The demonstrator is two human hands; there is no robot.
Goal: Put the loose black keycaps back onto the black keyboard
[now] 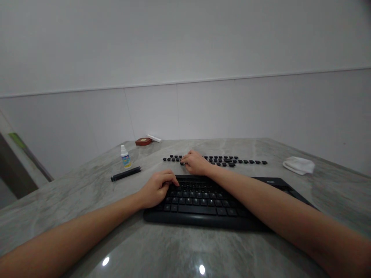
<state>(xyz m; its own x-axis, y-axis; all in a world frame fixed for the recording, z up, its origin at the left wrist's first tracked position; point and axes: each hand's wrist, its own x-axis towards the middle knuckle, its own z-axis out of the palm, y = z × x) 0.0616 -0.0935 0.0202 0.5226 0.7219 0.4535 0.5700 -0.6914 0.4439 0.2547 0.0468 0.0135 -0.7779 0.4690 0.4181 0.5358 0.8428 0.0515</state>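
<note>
A black keyboard [199,220] lies in front of me, its upper left area bare of keycaps while the lower rows have theirs. My left hand [159,188] is closed on its left end, fingers bent down onto the top left corner. Behind the keyboard, loose black keycaps [226,159] stand in rows on the table. My right hand [194,162] reaches across the keyboard to the left part of these rows. Its thumb and fingertips pinch a small black keycap [182,163], partly covered by the fingers.
Left on the grey marbled table [162,251] stand a small white bottle [125,157] and a dark, brush-like tool [126,174]. Farther back are a reddish-brown case [143,141] and a white strip [154,138]. A white cloth [299,165] lies right. A wall [220,112] rises behind.
</note>
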